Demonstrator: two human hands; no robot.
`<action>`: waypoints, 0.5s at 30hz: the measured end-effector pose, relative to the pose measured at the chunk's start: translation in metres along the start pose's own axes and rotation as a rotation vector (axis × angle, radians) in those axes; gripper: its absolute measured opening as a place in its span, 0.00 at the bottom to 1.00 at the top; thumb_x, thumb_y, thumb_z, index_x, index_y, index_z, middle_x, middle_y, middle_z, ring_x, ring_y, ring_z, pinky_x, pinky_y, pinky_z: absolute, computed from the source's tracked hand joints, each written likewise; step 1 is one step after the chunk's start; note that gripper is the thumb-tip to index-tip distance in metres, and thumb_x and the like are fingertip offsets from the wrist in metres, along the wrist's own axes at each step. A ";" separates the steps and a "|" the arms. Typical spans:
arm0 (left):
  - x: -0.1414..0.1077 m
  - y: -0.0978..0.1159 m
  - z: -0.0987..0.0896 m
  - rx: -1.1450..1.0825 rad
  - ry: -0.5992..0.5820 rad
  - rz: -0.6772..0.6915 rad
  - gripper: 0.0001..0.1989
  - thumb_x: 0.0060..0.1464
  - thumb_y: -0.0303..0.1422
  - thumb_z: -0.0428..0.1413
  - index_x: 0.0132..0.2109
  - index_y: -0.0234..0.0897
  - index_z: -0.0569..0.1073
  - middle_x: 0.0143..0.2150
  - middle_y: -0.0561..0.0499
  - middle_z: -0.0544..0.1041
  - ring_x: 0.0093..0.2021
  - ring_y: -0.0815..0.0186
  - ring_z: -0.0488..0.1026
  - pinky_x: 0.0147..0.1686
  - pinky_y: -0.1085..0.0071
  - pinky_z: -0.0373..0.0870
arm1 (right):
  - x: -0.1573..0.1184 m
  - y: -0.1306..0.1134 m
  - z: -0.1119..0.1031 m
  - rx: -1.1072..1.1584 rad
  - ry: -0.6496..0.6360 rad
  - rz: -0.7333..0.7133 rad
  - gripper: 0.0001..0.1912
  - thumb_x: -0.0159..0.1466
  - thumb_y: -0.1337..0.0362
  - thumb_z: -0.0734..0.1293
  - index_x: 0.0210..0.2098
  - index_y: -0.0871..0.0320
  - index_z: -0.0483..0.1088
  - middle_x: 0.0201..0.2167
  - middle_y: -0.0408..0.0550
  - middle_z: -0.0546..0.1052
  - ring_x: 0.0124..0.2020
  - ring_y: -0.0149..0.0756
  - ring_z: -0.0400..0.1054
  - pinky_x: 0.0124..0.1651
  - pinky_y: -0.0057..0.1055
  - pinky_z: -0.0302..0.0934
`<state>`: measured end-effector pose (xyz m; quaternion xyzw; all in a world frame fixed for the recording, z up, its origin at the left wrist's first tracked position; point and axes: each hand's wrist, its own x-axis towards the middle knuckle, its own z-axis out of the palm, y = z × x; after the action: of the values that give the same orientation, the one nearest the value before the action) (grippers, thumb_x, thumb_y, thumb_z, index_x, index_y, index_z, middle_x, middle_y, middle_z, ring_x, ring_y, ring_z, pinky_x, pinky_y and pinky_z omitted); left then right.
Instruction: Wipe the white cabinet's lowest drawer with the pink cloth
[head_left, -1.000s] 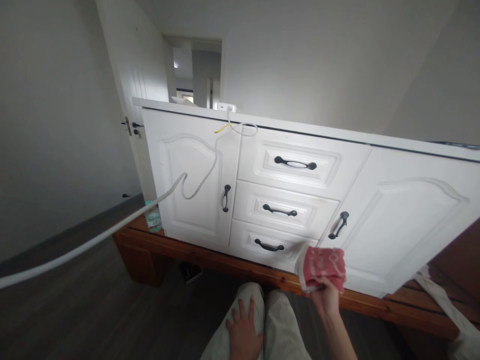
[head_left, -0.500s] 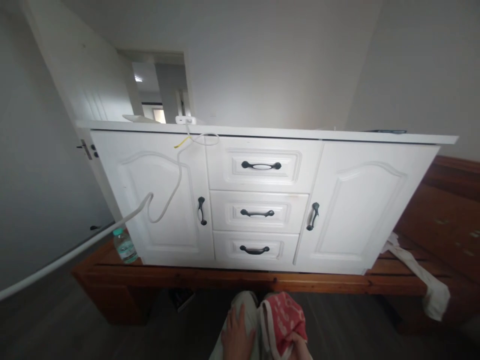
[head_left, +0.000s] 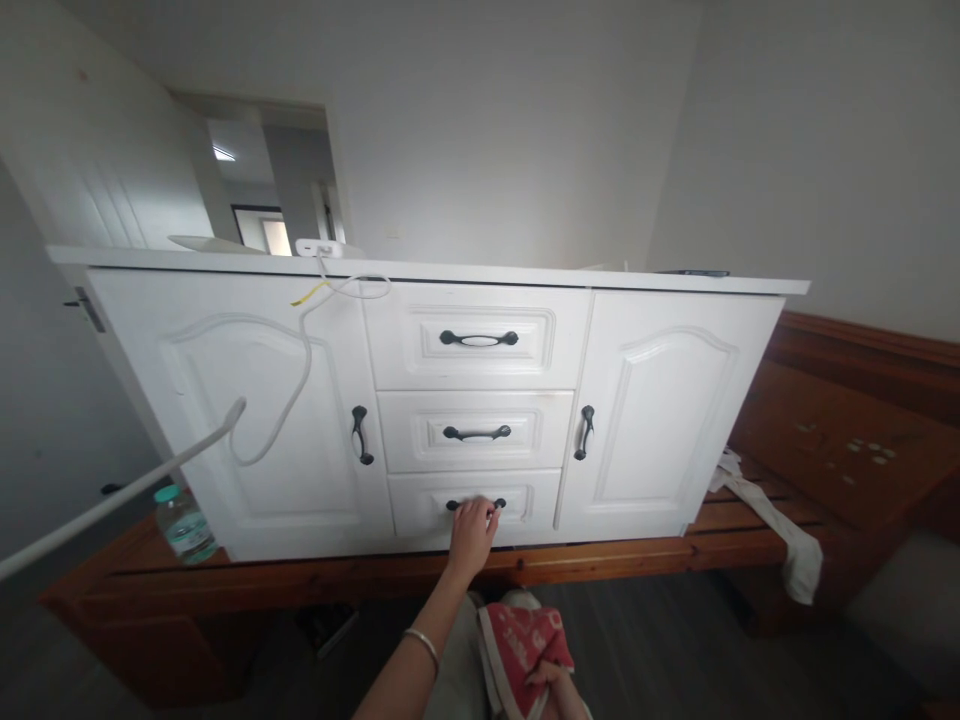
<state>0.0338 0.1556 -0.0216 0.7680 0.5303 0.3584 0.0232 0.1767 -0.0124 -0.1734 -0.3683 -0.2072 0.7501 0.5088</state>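
Note:
My left hand, with a bangle on its wrist, reaches to the lowest of three drawers in a white cabinet. Its fingers are curled over the dark drawer handle and hide the middle of it. All the drawers are closed. Near my lap, my right hand grips a red towel with a pale edge and pale pattern. The towel is partly folded and lies over my legs.
The cabinet stands on a wooden bench. At its left are a bottle with a teal cap and a white pole. A cable hangs from a white charger on top. White cloth drapes over the bench at right.
My left hand has left my leg and moved up and forward to the lowest drawer's handle. My right hand still holds the towel. The view has shifted to the right.

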 end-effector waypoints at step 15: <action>-0.054 0.017 0.012 0.090 0.073 -0.147 0.17 0.72 0.34 0.43 0.44 0.39 0.76 0.41 0.47 0.83 0.47 0.56 0.78 0.54 0.57 0.70 | -0.008 -0.001 0.002 0.119 -0.072 0.023 0.14 0.38 0.61 0.66 0.26 0.50 0.78 0.32 0.49 0.84 0.42 0.59 0.79 0.42 0.52 0.72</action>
<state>0.0441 0.1073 -0.0522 0.7136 0.6014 0.3593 -0.0041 0.1776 -0.0194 -0.1692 -0.3126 -0.1759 0.7796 0.5134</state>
